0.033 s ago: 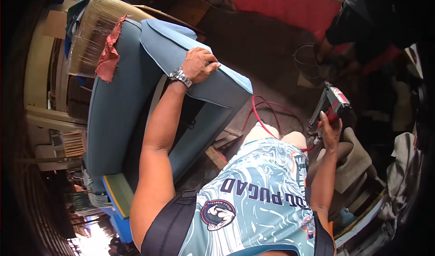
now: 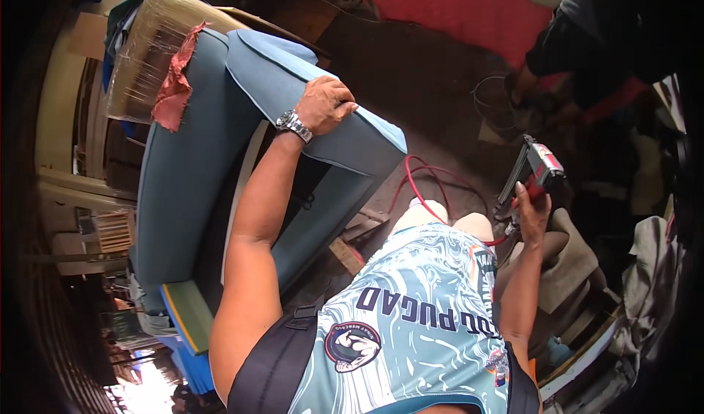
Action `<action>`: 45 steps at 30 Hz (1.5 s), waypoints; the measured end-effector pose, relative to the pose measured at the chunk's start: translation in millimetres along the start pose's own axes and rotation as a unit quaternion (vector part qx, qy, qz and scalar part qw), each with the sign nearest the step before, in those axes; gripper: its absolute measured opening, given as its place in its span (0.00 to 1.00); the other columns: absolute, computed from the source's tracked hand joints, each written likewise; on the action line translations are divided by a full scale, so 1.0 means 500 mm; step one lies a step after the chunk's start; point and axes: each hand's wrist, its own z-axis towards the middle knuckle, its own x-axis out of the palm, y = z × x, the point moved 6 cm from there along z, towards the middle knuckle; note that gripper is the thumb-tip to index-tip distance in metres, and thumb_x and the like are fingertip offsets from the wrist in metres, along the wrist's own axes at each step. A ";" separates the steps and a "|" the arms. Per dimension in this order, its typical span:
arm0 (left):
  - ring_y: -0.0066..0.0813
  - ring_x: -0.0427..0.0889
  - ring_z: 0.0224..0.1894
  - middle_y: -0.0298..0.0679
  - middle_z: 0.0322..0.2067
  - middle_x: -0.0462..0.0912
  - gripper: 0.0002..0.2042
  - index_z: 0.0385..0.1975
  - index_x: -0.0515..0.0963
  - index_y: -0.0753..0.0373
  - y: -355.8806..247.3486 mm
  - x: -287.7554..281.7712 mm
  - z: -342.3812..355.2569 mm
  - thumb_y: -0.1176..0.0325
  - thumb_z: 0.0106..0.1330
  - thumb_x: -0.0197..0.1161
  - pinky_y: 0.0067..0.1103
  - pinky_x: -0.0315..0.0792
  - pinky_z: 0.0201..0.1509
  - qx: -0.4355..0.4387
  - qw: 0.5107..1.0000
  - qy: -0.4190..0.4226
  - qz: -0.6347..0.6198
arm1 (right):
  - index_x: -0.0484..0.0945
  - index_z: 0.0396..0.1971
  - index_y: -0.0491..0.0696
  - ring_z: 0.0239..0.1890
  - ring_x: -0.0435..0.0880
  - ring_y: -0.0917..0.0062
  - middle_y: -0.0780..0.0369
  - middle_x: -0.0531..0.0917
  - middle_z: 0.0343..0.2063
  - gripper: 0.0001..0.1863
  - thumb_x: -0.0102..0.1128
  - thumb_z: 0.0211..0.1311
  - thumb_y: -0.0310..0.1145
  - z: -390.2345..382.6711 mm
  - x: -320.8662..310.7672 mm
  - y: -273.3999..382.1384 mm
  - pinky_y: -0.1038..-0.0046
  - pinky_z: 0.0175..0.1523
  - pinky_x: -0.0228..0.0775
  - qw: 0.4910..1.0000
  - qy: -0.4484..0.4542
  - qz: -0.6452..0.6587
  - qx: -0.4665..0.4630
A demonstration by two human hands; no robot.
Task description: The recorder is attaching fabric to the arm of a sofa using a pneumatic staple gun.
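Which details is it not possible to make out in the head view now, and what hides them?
In the head view:
Palm of the left hand: hidden by its own back, over the blue upholstered piece.
Trigger of the nail or staple gun: covered by the right hand.
Full course of the red hose: partly behind the knees.
Other person's hands: lost in dark shadow.

Ragged red cloth, plastic-wrapped piece; crumpled grey fabric, far right

A blue chair wears smooth, matt cloth at ten o'clock, near a frayed red rag and glossy, clear plastic wrap; a watch shines in polished metal at eleven, a metal-bodied nail gun at three.
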 end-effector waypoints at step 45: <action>0.45 0.79 0.48 0.45 0.48 0.76 0.26 0.46 0.72 0.63 -0.168 0.027 -0.304 0.63 0.51 0.79 0.32 0.76 0.51 -0.436 0.743 -0.485 -0.148 | 0.78 0.33 0.46 0.25 0.74 0.87 0.69 0.79 0.26 0.11 0.74 0.57 0.30 0.145 0.681 0.220 0.81 0.29 0.67 0.886 0.451 0.044 -0.101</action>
